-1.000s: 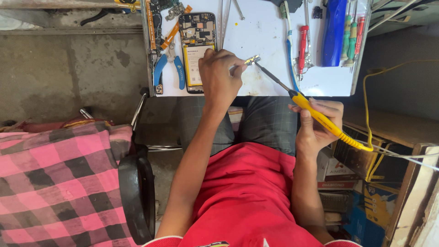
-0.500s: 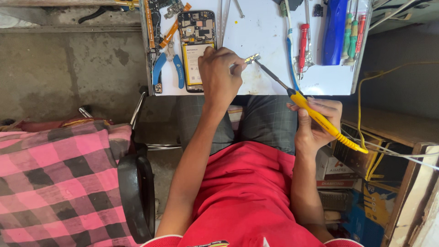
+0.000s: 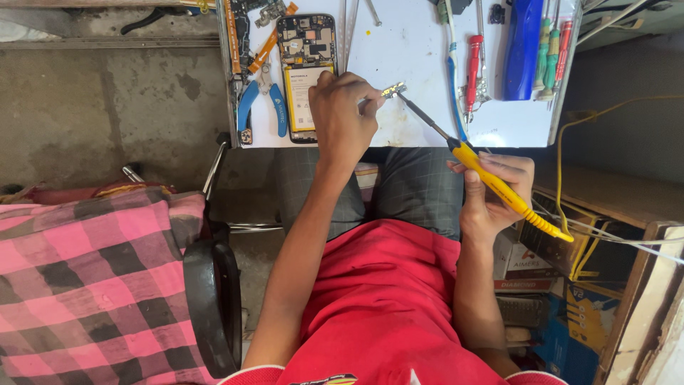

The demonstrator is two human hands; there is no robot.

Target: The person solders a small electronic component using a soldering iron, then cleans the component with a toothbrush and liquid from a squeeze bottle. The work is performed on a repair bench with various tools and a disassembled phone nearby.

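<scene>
Bare concrete floor lies under a small white worktop [image 3: 420, 43] set before the seated person, whose knees sit just beneath its near edge. On it the left hand [image 3: 342, 117] pinches a small metallic part [image 3: 393, 90] between thumb and fingertips, its grip closed on that piece, just off the worktop near its middle. The right hand [image 3: 491, 189] is clenched around one yellow-handled soldering iron [image 3: 499, 187], held like a pen off the worktop's near edge, its dark tip reaching up to touch or nearly touch the part. Judging by that, the soldering of the small piece is under way, and the next move would call for a steady tip and a firm pinch so the piece does not shift. Counted: one opened phone [image 3: 306, 71] showing its battery beside the left hand, one pair of blue-handled pliers [image 3: 260, 107] left of it, one red-handled screwdriver [image 3: 474, 71], one blue tool body [image 3: 524, 46], two green-handled drivers [image 3: 547, 53] at the right edge.
</scene>
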